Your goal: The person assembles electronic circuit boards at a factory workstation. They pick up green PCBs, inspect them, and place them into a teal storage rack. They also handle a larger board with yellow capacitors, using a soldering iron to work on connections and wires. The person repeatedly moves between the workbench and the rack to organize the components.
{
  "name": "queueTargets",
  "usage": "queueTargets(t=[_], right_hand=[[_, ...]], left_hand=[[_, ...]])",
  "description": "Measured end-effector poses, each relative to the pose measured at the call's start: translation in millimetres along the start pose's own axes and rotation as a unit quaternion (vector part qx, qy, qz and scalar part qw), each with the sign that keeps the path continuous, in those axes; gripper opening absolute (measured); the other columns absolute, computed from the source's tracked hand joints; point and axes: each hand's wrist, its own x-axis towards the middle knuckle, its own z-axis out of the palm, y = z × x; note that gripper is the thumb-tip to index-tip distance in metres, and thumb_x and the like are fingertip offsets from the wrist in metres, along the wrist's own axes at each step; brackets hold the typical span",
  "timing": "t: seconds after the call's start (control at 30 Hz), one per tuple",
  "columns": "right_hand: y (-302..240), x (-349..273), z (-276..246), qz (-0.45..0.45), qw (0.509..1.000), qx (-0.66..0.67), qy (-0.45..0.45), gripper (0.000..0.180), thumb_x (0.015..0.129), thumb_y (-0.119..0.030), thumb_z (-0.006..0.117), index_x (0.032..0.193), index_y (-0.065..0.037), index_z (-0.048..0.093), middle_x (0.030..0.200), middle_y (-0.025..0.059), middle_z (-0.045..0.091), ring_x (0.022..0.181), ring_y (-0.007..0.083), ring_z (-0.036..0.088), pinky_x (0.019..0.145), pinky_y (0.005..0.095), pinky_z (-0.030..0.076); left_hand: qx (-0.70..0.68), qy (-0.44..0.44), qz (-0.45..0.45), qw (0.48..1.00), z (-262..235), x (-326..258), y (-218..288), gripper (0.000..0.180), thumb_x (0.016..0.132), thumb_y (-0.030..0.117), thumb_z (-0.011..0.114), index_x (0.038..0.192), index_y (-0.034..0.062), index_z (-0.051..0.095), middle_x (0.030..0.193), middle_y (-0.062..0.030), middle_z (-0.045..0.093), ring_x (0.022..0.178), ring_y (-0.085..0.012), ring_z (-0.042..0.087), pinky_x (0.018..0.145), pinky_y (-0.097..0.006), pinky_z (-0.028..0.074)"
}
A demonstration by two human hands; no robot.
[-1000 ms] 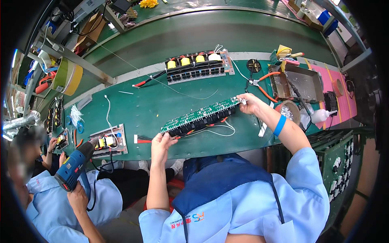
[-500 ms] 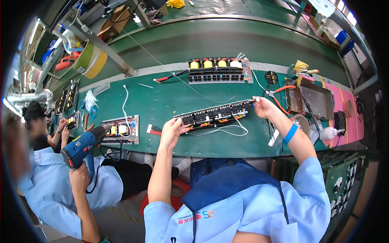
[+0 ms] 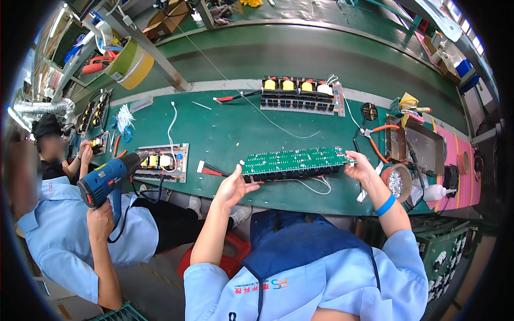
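Note:
A long green circuit board lies solder side up on the green bench, with black parts under its near edge and red and white wires trailing from it. My left hand grips its left end. My right hand, with a blue wristband, grips its right end.
A second board with yellow coils sits farther back. A smaller board lies at the left. A co-worker's hand holds a blue heat gun there. A metal tray, a tape roll and a white bottle stand at the right.
The long board has settled more level on the bench between my hands. The co-worker's heat gun has risen slightly toward the small board.

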Motion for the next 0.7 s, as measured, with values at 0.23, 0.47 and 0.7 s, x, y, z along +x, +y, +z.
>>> queueTargets(t=[0.23, 0.47, 0.7], right_hand=[[23, -20, -4, -0.088, 0.991, -0.101, -0.029, 0.016, 0.082, -0.019, 0.046, 0.082, -0.006, 0.054, 0.065, 0.0029, 0.058, 0.045, 0.0113, 0.052, 0.033, 0.0255, 0.037], [51, -17, -25, -0.181, 0.975, -0.092, -0.092, 0.021, 0.085, -0.019, 0.042, 0.087, -0.002, 0.053, 0.068, 0.0023, 0.057, 0.046, 0.0077, 0.051, 0.035, 0.0212, 0.038], [61, -20, -35, -0.184, 0.973, -0.091, -0.105, 0.025, 0.085, -0.017, 0.041, 0.098, 0.001, 0.051, 0.087, 0.0069, 0.059, 0.073, 0.0111, 0.058, 0.065, 0.0232, 0.047]], left_hand=[[0.052, -0.011, 0.042, 0.998, -24, -24, -36, 0.035, 0.088, 0.028, 0.04, 0.1, -0.0018, 0.055, 0.104, -0.0123, 0.055, 0.099, -0.0218, 0.051, 0.083, -0.037, 0.041], [0.049, 0.113, -0.112, 0.986, -49, -35, -64, 0.065, 0.084, 0.053, 0.033, 0.111, -0.0058, 0.044, 0.109, -0.0199, 0.051, 0.098, -0.0254, 0.052, 0.082, -0.039, 0.041], [-0.057, 0.14, -0.04, 0.988, -9, 10, -56, 0.05, 0.081, 0.041, 0.05, 0.111, 0.0017, 0.047, 0.106, -0.0125, 0.054, 0.096, -0.0231, 0.053, 0.082, -0.035, 0.043]])
